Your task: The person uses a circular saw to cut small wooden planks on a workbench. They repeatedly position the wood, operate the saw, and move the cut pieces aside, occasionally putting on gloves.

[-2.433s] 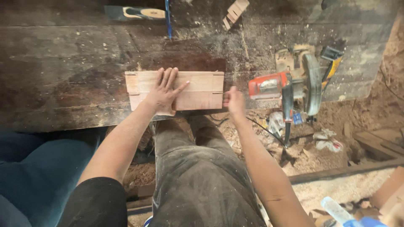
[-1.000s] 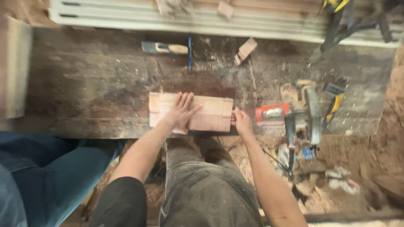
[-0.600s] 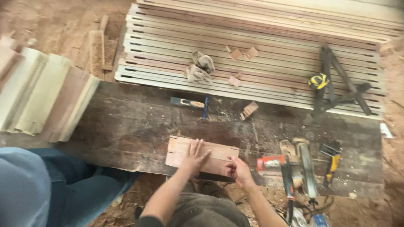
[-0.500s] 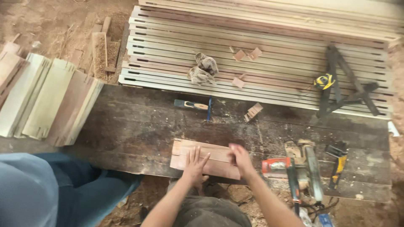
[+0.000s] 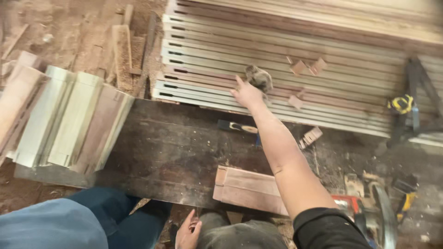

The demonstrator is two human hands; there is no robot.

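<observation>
My right hand [image 5: 247, 93] is stretched far forward over the dark workbench [image 5: 170, 152]. Its fingers rest against a crumpled grey-brown rag [image 5: 259, 77] that lies on a stack of long wooden slats [image 5: 332, 78]. I cannot tell whether the fingers grip the rag. My left hand [image 5: 187, 231] hangs low beside my thigh with its fingers apart and nothing in it. A short block of joined boards [image 5: 247, 188] lies flat at the near edge of the bench, with no hand on it.
A small hand tool with a pale handle [image 5: 237, 127] and a wood offcut [image 5: 310, 136] lie on the bench. A red circular saw [image 5: 369, 214] sits at the right, a yellow tape measure [image 5: 400, 103] farther back. Boards [image 5: 69, 124] lean at the left. Someone's blue-trousered leg [image 5: 69, 223] is at the lower left.
Both hands have left the block. My right arm has reached forward to the rag on the slats, and my left hand has dropped beside my thigh. The view has tilted up.
</observation>
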